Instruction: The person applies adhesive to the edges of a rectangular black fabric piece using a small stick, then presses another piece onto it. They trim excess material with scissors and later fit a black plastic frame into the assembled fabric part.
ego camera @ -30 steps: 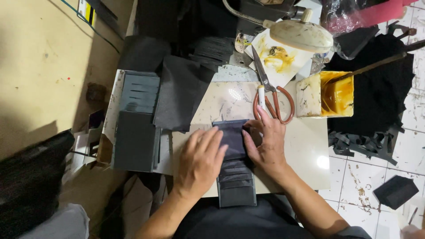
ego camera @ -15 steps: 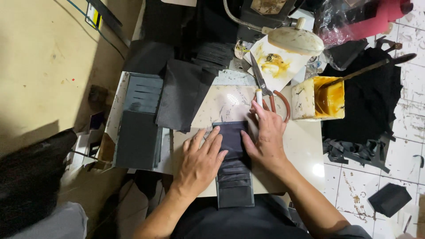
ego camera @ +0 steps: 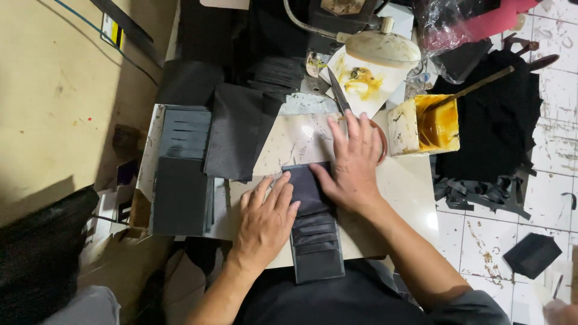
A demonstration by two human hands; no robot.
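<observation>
A dark wallet panel [ego camera: 314, 232] with several card slots lies lengthwise on the pale marble-topped work surface [ego camera: 295, 141], its near end hanging over the front edge. My left hand [ego camera: 265, 219] lies flat with fingers spread, pressing on the panel's left side. My right hand [ego camera: 352, 162] rests flat on the panel's far right corner, fingers stretched out over the scissors [ego camera: 343, 102], whose orange handles are mostly hidden under the fingers.
A stack of slotted dark panels [ego camera: 180, 171] lies at the left, black fabric sheets [ego camera: 235, 132] beside it. A yellow glue pot [ego camera: 430, 123] with a brush stands to the right, next to a glue-stained paper [ego camera: 361, 81]. Black scraps [ego camera: 494, 120] cover the tiled floor.
My right hand has slid forward off the panel's side, its fingers now reaching over the scissors. My left hand stays pressed on the panel. The view has shifted slightly.
</observation>
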